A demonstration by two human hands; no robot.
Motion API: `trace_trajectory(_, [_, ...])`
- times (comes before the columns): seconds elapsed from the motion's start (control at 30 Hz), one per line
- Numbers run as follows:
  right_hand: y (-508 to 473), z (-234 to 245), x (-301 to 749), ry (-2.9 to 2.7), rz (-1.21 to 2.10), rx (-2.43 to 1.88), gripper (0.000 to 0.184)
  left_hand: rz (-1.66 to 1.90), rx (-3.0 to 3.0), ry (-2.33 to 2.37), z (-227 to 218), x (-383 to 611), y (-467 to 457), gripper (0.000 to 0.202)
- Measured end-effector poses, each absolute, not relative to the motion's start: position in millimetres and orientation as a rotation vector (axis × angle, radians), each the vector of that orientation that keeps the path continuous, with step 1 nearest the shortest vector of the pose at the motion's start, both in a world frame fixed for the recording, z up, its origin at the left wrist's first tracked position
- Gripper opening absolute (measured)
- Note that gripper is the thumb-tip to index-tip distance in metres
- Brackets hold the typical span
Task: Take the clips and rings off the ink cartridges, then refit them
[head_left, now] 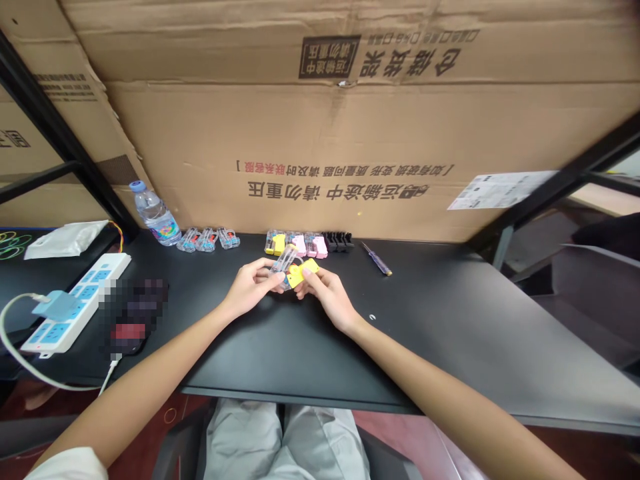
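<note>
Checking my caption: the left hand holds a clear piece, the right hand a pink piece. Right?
One colour is off: the head view shows the right hand with a yellow piece, not pink. The left hand does hold a clear piece.

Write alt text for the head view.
A person's left hand holds a clear plastic piece and the right hand a yellow plastic piece, close together over a black table. Behind lie small clear plastic units, some with yellow or pink parts; a blue-capped clear plastic bottle is at left.
</note>
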State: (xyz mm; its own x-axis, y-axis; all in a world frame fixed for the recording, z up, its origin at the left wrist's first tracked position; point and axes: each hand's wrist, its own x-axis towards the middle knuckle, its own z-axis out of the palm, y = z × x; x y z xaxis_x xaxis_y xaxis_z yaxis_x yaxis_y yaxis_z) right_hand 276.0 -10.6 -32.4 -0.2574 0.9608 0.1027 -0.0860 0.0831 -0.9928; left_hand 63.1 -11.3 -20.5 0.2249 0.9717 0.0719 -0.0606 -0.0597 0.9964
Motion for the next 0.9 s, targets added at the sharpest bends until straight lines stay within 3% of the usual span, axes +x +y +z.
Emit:
trace_trajectory(0.33, [-15, -32, 274, -1.553, 1.346, -0.965, 0.046, 1.167, 1.275, 0.940, -25, 60, -9, 0.050])
trace_trajectory(0.57, [-12, -42, 277, -1.764, 1.161, -1.010, 0.040, 1.184, 1.293, 0.875, -20, 60, -11, 0.044])
trace_trajectory(0.73, [-10, -48, 277, -1.697, 0.997, -0.985, 0.054, 1.159, 1.232, 0.863, -22, 61, -11, 0.047])
trace_trajectory(0.9, [-9, -49, 278, -1.638, 1.038, -0.930, 0.042, 1.151, 1.262, 0.858, -22, 60, -11, 0.047])
